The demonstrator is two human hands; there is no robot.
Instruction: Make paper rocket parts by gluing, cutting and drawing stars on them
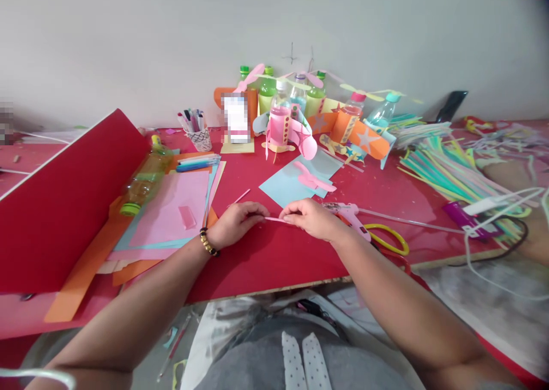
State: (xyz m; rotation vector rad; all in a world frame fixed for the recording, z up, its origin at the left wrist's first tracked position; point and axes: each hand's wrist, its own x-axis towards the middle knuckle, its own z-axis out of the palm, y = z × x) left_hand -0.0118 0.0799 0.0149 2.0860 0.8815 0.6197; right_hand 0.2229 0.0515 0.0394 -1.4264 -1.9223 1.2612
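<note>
A thin pink paper strip [277,219] is stretched between my two hands, just above the red tabletop. My left hand [235,225], below a beaded bracelet, pinches one end. The other end sits between the fingertips of my right hand [309,217]. Beyond my hands a pink paper propeller [315,179] rests on a light blue sheet [278,183]. Close by my right wrist lies a pink glue gun [349,215], with a yellow loop-shaped handle [392,235] beside it. Another narrow pink strip [239,197] lies past my left hand.
Bottle planes with paper wings [281,124] crowd the back wall. At left are stacked coloured papers [167,201], a plastic bottle [146,175], a pen cup [198,140] and a red board [72,207]. Bundled coloured strips [446,167] lie right, near another person's arm [523,218].
</note>
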